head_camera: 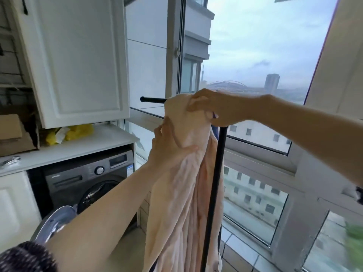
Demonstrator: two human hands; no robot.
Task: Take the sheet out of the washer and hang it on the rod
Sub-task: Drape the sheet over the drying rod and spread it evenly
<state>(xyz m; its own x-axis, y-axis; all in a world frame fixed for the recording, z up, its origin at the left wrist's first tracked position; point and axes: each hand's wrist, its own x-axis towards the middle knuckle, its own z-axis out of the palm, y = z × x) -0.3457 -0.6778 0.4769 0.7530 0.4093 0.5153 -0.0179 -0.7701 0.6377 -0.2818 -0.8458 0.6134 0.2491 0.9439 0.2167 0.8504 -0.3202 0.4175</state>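
A pale pink sheet (182, 193) hangs bunched over a black horizontal rod (152, 99), falling in long folds beside the rack's black upright pole (216, 173). My right hand (216, 107) grips the top of the bundle where it crosses the rod. A little lower, my left hand (167, 146) holds the sheet, thumb pressed across the cloth. The grey front-loading washer (88, 179) stands at lower left under a white counter, its round door (57, 220) swung open.
A white wall cabinet (76, 59) hangs above the white counter (64, 152), which carries yellow bags (76, 132) and a cardboard box (13, 134). Large windows (255, 55) run behind the rack. Something blue (216, 132) hangs behind the sheet. Tiled floor lies below.
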